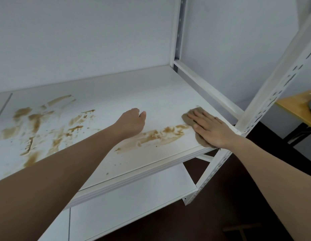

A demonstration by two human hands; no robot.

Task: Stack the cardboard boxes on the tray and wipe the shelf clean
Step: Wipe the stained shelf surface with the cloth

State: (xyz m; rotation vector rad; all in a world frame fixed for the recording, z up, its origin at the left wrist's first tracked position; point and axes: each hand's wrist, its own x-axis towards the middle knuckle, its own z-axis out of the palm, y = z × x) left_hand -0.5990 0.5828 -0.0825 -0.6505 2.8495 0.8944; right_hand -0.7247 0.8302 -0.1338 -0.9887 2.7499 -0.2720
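Observation:
The white shelf (pixel 116 87) carries brown smears: a large patch at the left (pixel 38 126) and a streak near the front right (pixel 154 134). My right hand (pixel 210 127) lies flat, palm down, pressing a brown cloth (pixel 187 117) onto the shelf's front right corner. The cloth's left edge touches the end of the streak. My left hand (pixel 132 122) rests on the middle of the shelf with fingers curled in and nothing in it. No cardboard boxes or tray are in view.
White perforated uprights (pixel 273 94) frame the shelf's right end, with a crossbar (pixel 207 86) behind my right hand. A lower shelf (pixel 134 202) sits beneath. A wooden table (pixel 300 106) stands to the right over a dark floor.

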